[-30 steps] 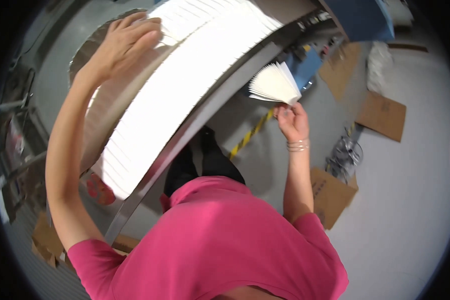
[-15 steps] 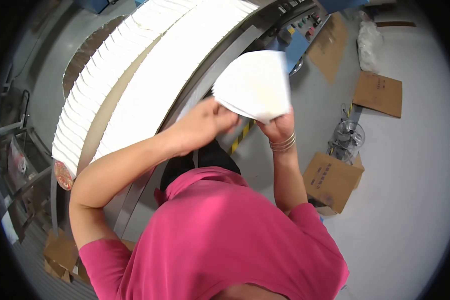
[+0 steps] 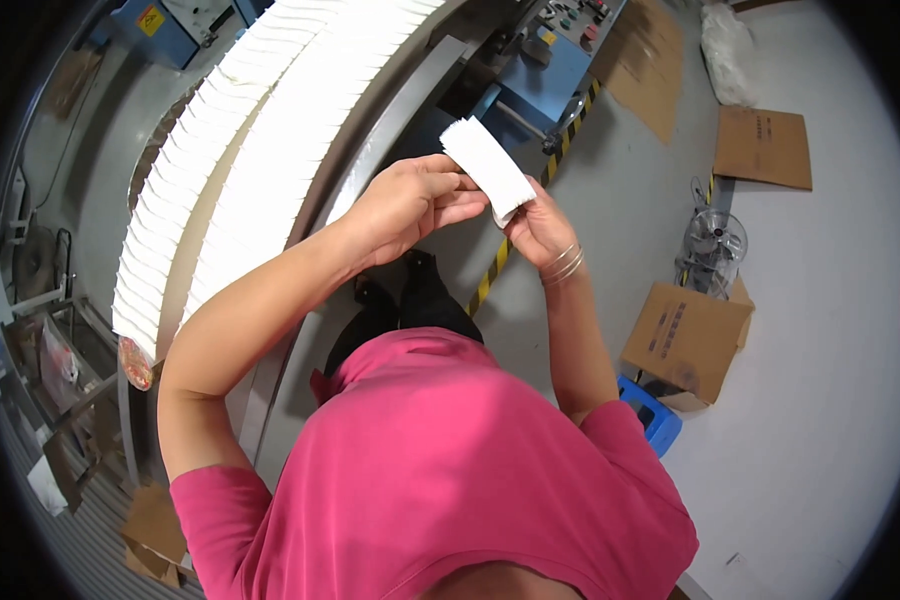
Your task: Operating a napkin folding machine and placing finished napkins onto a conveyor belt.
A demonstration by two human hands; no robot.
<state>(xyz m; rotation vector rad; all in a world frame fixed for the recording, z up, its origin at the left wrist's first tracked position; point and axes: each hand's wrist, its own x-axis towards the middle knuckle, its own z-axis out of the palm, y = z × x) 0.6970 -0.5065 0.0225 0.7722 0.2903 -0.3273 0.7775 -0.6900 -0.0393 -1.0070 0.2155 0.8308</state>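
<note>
My right hand point(image 3: 540, 228), with thin bangles at the wrist, grips the lower end of a stack of white paper sheets point(image 3: 492, 165). The stack is turned so that it shows as a narrow block, with uneven sheet edges at its upper end. Beside its left side is my left hand point(image 3: 410, 205), fingers mostly stretched out and the tips at the paper. Whether those tips press on the stack is hard to make out. To the left, long curved rows of white paper pieces point(image 3: 260, 175) stand packed on a long table point(image 3: 370, 165).
A blue machine point(image 3: 550, 85) with knobs is ahead. Yellow-and-black tape point(image 3: 490, 265) runs along the floor. At right are a fan point(image 3: 715, 238), an open cardboard box point(image 3: 685, 345), a flat cardboard piece point(image 3: 763, 147) and a blue object point(image 3: 652, 415). Metal racks point(image 3: 55, 350) stand at left.
The paper stack has turned from its broad fan-shaped face to a narrow side. My left fingers have straightened, and my right hand has shifted slightly left. The whole view has shifted a little.
</note>
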